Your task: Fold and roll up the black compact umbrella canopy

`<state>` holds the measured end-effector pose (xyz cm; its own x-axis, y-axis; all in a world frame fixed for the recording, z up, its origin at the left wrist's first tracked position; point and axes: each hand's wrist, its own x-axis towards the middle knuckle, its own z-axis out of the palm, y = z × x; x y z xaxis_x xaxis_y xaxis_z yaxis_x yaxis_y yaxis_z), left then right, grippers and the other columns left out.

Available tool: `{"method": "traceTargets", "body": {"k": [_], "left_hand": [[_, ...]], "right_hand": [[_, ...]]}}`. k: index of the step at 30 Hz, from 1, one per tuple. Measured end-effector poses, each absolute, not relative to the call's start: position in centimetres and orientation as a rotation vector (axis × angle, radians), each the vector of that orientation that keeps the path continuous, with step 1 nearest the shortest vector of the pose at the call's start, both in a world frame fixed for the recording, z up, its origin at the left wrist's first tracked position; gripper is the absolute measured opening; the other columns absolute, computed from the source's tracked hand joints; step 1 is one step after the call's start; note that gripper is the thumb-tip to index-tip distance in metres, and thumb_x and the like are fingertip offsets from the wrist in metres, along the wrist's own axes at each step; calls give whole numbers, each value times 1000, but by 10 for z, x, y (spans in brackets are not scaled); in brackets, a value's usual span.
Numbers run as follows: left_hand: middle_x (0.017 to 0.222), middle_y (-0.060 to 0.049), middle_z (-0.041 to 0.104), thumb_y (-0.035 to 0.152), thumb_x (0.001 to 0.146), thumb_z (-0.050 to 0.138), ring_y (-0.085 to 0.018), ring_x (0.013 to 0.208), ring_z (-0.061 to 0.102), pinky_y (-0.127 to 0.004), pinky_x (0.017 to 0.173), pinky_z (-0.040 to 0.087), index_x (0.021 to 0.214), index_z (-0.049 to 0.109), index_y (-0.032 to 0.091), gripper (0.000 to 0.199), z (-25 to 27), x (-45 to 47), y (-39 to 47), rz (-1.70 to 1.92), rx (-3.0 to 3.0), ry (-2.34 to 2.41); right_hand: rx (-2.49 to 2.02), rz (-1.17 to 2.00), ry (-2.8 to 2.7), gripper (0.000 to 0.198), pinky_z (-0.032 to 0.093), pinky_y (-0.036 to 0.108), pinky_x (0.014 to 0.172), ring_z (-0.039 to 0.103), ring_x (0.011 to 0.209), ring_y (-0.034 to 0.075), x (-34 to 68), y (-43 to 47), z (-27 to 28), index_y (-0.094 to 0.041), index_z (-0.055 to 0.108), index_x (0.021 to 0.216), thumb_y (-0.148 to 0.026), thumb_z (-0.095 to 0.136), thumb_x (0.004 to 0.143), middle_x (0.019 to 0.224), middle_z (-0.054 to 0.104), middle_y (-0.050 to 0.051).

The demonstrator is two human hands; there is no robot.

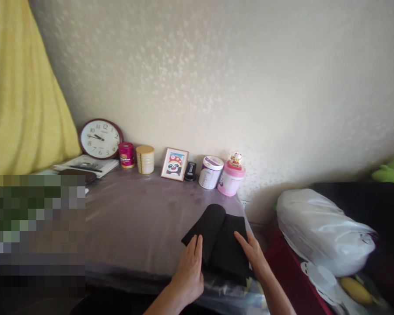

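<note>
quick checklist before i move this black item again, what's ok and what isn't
1. Left hand at the black item: ok, fingers against its left part.
2. Right hand at it: ok, by its right side.
3. Lying flat: not ok, left part curves up.
4. Clear of pink tub: ok, bare table between.
5. Underside: cannot tell, hidden.

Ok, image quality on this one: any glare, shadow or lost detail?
Head view: lower-left corner pixelated into coarse blocks; head view: glossy highlights on the white plastic bag; head view: the black folded item so dark that surface detail is mostly lost; head view: the patterned wall shines upper middle, darkening beside the table's right edge.
</note>
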<state>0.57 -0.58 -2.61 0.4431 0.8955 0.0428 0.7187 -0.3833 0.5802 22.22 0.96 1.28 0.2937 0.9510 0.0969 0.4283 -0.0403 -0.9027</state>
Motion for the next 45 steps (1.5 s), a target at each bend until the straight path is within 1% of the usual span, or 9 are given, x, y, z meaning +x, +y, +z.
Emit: {"method": "traceTargets", "body": {"k": [4, 11, 17, 22, 27, 32, 36, 40, 45], "left_hand": [[150, -15, 12, 5, 59, 42, -24, 137, 14, -37, 111, 25, 140, 7, 6, 89, -26, 6, -6, 477, 2219, 1358], [148, -15, 18, 8, 57, 44, -25, 136, 19, -39, 111, 25, 140, 12, 6, 89, -28, 5, -4, 471, 2218, 1393], [147, -18, 21, 9, 57, 47, -26, 134, 23, -37, 111, 24, 137, 22, 2, 85, -20, 3, -2, 394, 2271, 1431], [147, -14, 22, 15, 62, 46, -25, 135, 21, -40, 110, 25, 132, 34, 5, 72, -16, -1, -2, 369, 2268, 1446], [144, -17, 27, 25, 67, 47, -26, 132, 30, -40, 107, 30, 137, 23, 5, 76, -12, -13, -1, 346, 2231, 1394], [138, -22, 35, 34, 73, 47, -27, 124, 41, -38, 102, 36, 135, 20, 0, 76, 0, -25, 2, 450, 2170, 1470], [141, -18, 31, 35, 77, 47, -28, 129, 32, -45, 106, 30, 134, 26, 8, 66, 3, -23, 2, 723, 2244, 1608], [140, -12, 33, 37, 76, 52, -29, 129, 33, -46, 107, 29, 128, 37, 18, 58, -4, -12, -1, 738, 2402, 1394], [142, -15, 31, 28, 73, 55, -30, 129, 32, -49, 106, 29, 133, 31, 17, 65, -20, 4, -1, 609, 2438, 1366]], "right_hand": [[-1484, 945, -1248, 40, 54, 37, 70, 65, 82, 26, 201, 20, 35, -19, 62, 99, -50, 54, 76, 86, 69, 6], [-1418, 966, -1351, 42, 54, 36, 69, 64, 78, 24, 165, 54, 43, -18, 59, 106, -49, 48, 80, 87, 68, 7], [-1581, 725, -1516, 36, 51, 33, 67, 61, 78, 21, 159, 82, 10, -16, 60, 101, -43, 53, 77, 82, 67, 4], [-1773, 574, -1602, 35, 50, 32, 68, 60, 77, 20, 157, 89, 7, -13, 58, 104, -35, 55, 76, 81, 64, 5], [-1688, 938, -1555, 40, 50, 26, 55, 61, 70, 15, 152, 85, 17, -17, 52, 113, -38, 51, 79, 78, 64, 1], [-1527, 1082, -1701, 35, 49, 25, 59, 64, 69, 14, 150, 80, 21, -17, 58, 103, -42, 41, 85, 82, 70, 4], [-1454, 929, -1947, 29, 50, 29, 71, 65, 74, 15, 145, 77, 21, -19, 62, 101, -34, 42, 86, 86, 72, 3], [-1439, 675, -2169, 26, 46, 30, 82, 64, 90, 17, 137, 73, 25, -23, 65, 99, -25, 44, 84, 91, 72, 1], [-1415, 572, -2243, 26, 47, 27, 79, 63, 85, 16, 136, 65, 27, -25, 66, 101, -25, 44, 87, 90, 72, -1]]}}
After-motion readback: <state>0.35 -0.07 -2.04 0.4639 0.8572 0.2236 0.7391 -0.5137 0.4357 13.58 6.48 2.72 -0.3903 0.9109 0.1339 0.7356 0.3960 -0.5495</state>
